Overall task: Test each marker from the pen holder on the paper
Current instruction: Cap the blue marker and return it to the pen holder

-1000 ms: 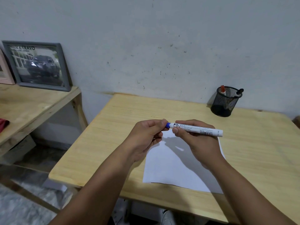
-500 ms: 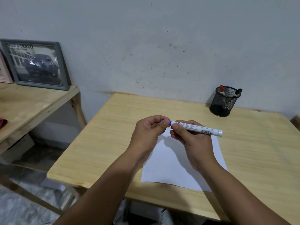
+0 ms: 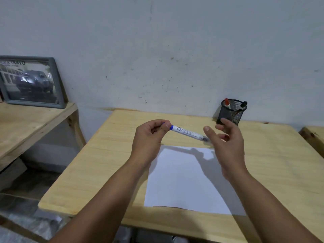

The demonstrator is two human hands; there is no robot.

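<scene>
A white marker with a blue cap (image 3: 189,132) hangs above the far edge of the white paper (image 3: 185,179). My left hand (image 3: 150,135) pinches its blue cap end. My right hand (image 3: 226,142) is open, fingers spread, just right of the marker's tail, which looks blurred near the palm. The black mesh pen holder (image 3: 231,112) stands at the back of the table by the wall, with a red-capped marker (image 3: 227,103) and a black-capped marker (image 3: 243,105) in it.
The light wooden table (image 3: 108,165) stands against a grey wall. A second wooden surface (image 3: 26,123) at the left carries a framed car picture (image 3: 29,81). Another wooden edge (image 3: 313,135) shows at the far right.
My right hand has let go of the marker body and opened, moving right. The marker now tilts down to the right, held only by my left hand at the cap.
</scene>
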